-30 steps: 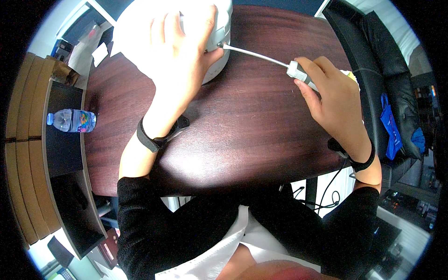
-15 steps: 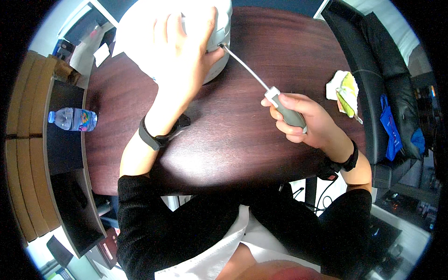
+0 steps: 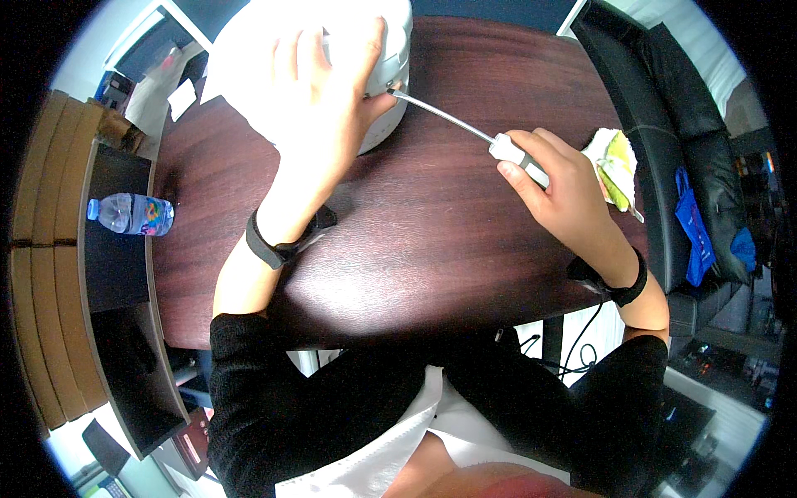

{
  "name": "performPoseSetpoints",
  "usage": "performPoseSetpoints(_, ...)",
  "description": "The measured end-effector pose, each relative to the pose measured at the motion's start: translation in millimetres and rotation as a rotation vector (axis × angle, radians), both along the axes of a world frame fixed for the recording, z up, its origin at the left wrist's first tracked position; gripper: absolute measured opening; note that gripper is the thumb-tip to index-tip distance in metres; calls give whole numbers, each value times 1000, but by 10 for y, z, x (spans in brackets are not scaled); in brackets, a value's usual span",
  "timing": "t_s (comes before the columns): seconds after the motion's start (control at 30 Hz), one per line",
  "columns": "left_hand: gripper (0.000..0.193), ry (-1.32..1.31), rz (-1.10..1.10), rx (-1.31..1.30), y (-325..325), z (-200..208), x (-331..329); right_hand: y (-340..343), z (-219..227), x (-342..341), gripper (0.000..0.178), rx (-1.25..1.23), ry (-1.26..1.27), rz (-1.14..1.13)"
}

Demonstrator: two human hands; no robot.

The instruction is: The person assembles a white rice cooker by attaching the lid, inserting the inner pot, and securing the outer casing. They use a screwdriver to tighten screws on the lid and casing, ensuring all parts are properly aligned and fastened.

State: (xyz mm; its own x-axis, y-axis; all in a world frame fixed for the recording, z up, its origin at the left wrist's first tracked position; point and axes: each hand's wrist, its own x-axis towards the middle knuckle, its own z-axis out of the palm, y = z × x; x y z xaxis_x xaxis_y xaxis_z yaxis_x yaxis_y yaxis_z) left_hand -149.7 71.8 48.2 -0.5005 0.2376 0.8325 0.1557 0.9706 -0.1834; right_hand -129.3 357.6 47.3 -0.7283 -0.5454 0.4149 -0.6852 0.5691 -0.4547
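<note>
A large white rounded appliance (image 3: pixel 241 70) stands at the far side of the table, partly washed out by glare; its exact kind I cannot tell. My left hand (image 3: pixel 320 120) lies over it with fingers spread, thumb close to a small hole or screw spot on its right side. A screwdriver (image 3: pixel 452 120) with a grey and white handle and a long metal shaft slants toward that spot. Its tip is at the appliance beside my left thumb; whether it seats in a screw I cannot make out. My right hand (image 3: pixel 560 183) is wrapped around the handle, palm side down.
The dark wooden table (image 3: pixel 465 241) has curved edges. On its right lie crumpled white and green wrappers (image 3: pixel 616 170). At the left edge a water bottle (image 3: pixel 133 214) rests on its side. A black sofa (image 3: pixel 664 149) with a blue bag (image 3: pixel 694 228) stands right.
My right hand has turned over from palm up to palm down around the handle and shifted slightly right and up. The screwdriver lies flatter, its tip slightly lower. My left hand stays put.
</note>
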Motion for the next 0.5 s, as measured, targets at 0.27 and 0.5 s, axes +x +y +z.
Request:
performPoseSetpoints(0.27, 94, -6, -12, 14, 14, 21, 21, -6, 32, -3, 30, 19, -19, -12)
performPoseSetpoints(0.5, 94, -10, 10, 11, 27, 23, 26, 12, 25, -67, 29, 10, -21, 11)
